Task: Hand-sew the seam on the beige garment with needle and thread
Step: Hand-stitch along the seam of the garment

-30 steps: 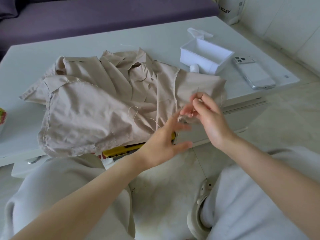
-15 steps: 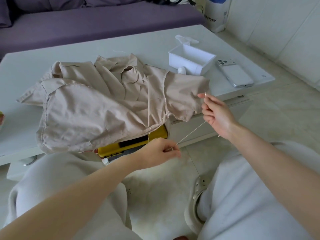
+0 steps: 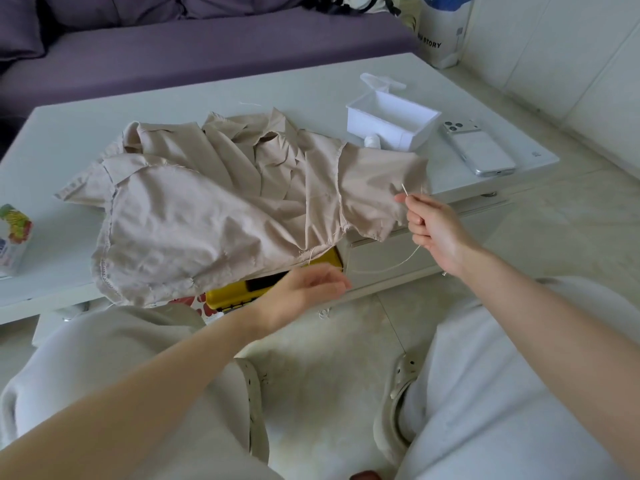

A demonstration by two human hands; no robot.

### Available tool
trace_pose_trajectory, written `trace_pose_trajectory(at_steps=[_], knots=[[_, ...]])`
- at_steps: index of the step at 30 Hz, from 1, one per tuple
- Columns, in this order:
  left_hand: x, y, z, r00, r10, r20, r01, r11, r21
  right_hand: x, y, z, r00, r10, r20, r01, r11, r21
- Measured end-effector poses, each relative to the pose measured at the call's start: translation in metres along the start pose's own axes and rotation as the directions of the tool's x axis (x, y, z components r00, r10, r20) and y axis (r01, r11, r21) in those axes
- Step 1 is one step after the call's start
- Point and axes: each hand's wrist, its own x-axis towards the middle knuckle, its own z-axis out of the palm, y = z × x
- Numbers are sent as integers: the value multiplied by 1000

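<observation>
The beige garment (image 3: 214,216) lies crumpled on the white table (image 3: 311,88), its lower edge hanging over the table's front. At the garment's right edge my right hand (image 3: 433,226) pinches a thin needle (image 3: 404,188) between thumb and forefinger, the tip pointing up. A pale thread (image 3: 391,266) sags from that hand in a loose curve toward my left hand (image 3: 311,289). The left hand hovers below the table's front edge, blurred, fingers loosely extended; whether it touches the thread is unclear.
On the table's right stand an open white plastic box (image 3: 393,121) and a white phone (image 3: 476,148). A yellow case (image 3: 242,294) sits under the garment's hanging edge. A colourful carton (image 3: 12,240) is at the far left. A purple sofa (image 3: 190,46) lies behind.
The thread, taut between both hands half a second ago, now hangs slack. My left hand has let go of it and moved right; my right hand stays by the garment's edge with the needle.
</observation>
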Motion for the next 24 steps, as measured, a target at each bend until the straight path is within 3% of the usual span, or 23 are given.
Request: trace_pose_trajectory(at_steps=[3,6,8,11,16,19,22,24], knots=[[6,-12,-11,949,2,-315,23,997,76,-3,3,12,999,-23,49,28,996,-86],[13,-21,-16,818,184,-545,69,909,411,-6,7,27,990,-99,102,121,963,-241],[19,-24,-19,781,329,-531,121,755,645,-9,12,37,960,-204,191,267,874,-407],[26,-28,-21,758,430,-491,179,586,791,-10,23,50,902,-306,305,428,734,-528],[34,-34,-17,782,421,-460,210,516,830,-4,39,68,876,-293,384,482,573,-663],[33,-36,-15,814,475,-334,52,514,856,-4,41,72,876,-252,411,482,460,-746],[28,-46,-6,848,509,-148,-70,385,920,-7,41,73,864,-239,444,503,361,-785],[27,-50,-2,842,525,-123,-68,329,942,-8,41,71,852,-233,470,523,311,-794]])
